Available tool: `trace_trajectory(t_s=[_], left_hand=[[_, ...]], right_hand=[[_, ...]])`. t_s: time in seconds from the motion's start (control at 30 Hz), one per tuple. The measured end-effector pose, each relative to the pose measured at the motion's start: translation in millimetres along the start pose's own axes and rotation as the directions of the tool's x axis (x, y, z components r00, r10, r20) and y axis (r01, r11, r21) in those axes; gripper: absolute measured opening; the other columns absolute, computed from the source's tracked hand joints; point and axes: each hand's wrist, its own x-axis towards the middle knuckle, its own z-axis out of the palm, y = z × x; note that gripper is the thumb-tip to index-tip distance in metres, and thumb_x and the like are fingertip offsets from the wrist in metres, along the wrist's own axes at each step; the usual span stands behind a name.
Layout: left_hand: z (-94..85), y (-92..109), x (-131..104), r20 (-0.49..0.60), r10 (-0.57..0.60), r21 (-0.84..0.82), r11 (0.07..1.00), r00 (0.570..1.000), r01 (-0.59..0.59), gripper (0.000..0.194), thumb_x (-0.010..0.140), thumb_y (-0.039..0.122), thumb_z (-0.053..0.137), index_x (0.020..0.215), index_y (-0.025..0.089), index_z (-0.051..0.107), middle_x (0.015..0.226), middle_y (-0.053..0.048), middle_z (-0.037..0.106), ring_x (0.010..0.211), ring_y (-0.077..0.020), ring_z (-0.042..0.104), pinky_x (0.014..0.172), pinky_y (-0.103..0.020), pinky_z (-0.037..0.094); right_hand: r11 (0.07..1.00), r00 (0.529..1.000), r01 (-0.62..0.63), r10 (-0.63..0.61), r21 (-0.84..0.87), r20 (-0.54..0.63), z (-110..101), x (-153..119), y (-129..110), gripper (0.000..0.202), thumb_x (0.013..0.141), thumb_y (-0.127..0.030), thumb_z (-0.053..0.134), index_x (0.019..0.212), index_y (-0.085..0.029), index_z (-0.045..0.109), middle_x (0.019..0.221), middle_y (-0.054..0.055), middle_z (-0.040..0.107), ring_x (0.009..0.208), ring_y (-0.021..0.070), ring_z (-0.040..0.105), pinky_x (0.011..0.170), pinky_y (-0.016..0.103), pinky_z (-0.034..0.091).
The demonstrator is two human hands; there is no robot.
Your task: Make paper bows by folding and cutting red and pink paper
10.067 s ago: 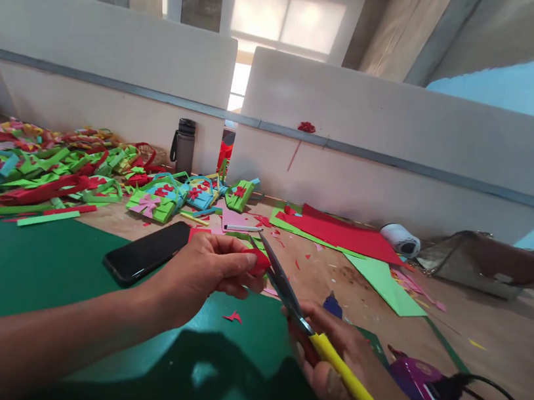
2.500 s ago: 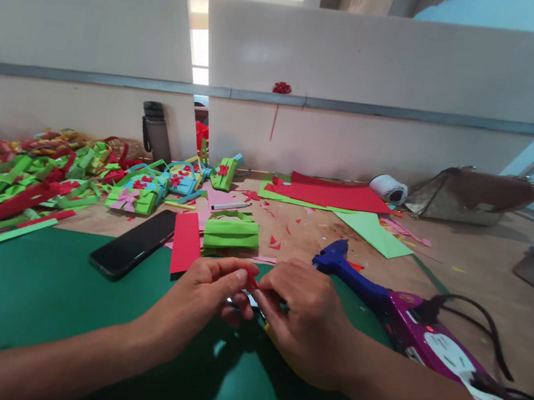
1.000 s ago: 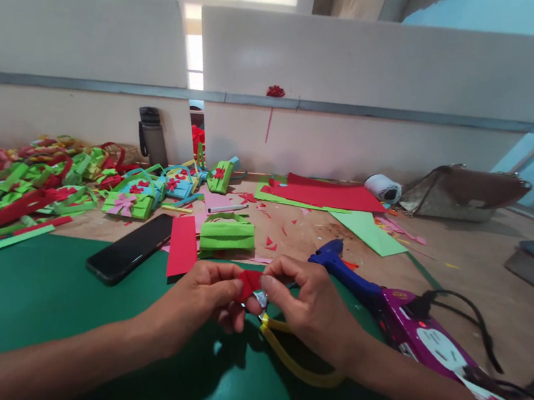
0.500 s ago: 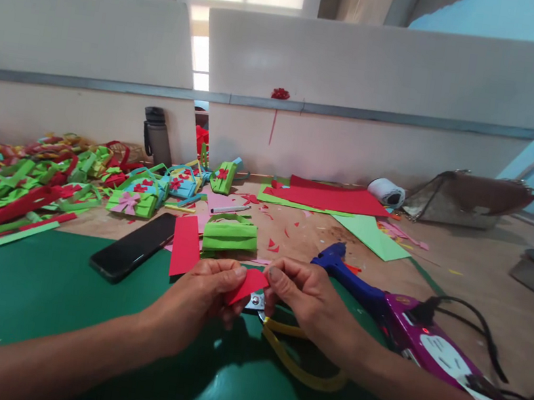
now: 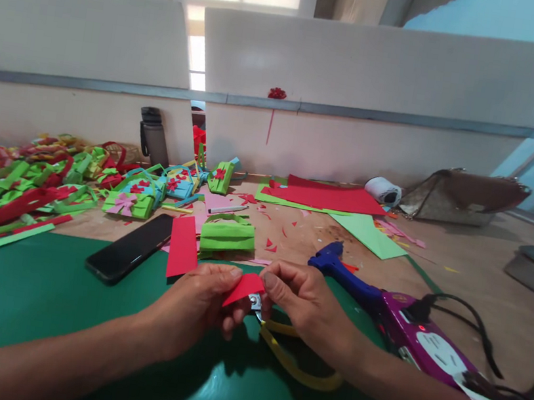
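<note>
Between both hands is a small piece of red paper, held above the green table surface. My left hand pinches its left side with thumb and fingers. My right hand is closed in a pinch on its right edge. Partly behind and below the hands lie scissors with yellow handles; their blades are hidden. Just beyond the hands sits a small green paper bag, and a red paper strip lies to its left.
A black phone lies left of the hands. Paper bags and strips heap at the far left. On the right are a blue glue gun and a purple power strip with cables. Red sheets lie at the back.
The whole view has shifted slightly. Both hands keep hold of the red paper, which has tilted a little; the items on the table look unmoved.
</note>
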Motion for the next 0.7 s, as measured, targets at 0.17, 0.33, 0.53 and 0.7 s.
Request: trace_trajectory(t_s=[0.17,0.33,0.53,0.7], left_hand=[[-0.1,0.8,0.0,0.063,-0.045,-0.025,0.999,0.997,0.047,0.034,0.086,0.033,0.048,0.063,0.012,0.062,0.05,-0.002,0.053,0.041,-0.0088,0.047,0.044,-0.019,0.042],[0.1,1.5,-1.0,0.074,-0.08,-0.015,0.997,0.994,0.081,0.035,0.086,0.034,0.048,0.064,0.012,0.062,0.049,-0.003,0.054,0.038,-0.0093,0.046,0.041,-0.02,0.042],[3.0,-0.8,-5.1,-0.025,-0.046,0.144,0.988,0.999,0.049,0.029,0.083,0.036,0.053,0.067,0.014,0.063,0.052,-0.002,0.055,0.043,-0.0102,0.048,0.042,-0.019,0.04],[2.0,-1.3,-5.7,0.0,0.072,0.198,0.978,0.997,-0.071,0.052,0.085,0.059,0.04,0.077,0.014,0.065,0.065,-0.005,0.059,0.052,-0.0121,0.051,0.047,-0.022,0.042]], right_hand=[[0.997,0.999,0.049,-0.049,-0.065,-0.004,0.5,-0.5,0.9,0.034,0.092,-0.039,0.049,0.067,-0.016,0.054,0.06,-0.001,0.055,0.057,0.0122,0.05,0.056,0.025,0.04],[0.982,0.995,0.076,-0.086,-0.17,-0.052,1.4,-1.4,0.5,0.012,0.088,-0.029,0.056,0.089,-0.018,0.059,0.069,-0.002,0.057,0.063,0.0132,0.054,0.059,0.025,0.043],[0.87,0.948,0.283,-0.317,-0.403,-0.019,-0.2,-2.3,-1.6,0.022,0.08,-0.008,0.06,0.097,-0.02,0.065,0.089,0.002,0.065,0.084,0.0154,0.06,0.075,0.027,0.045],[0.867,0.963,0.185,-0.253,-0.464,-0.09,-1.3,-1.3,-6.7,0.015,0.083,-0.013,0.055,0.07,-0.016,0.061,0.068,0.001,0.064,0.064,0.014,0.058,0.061,0.026,0.042]])
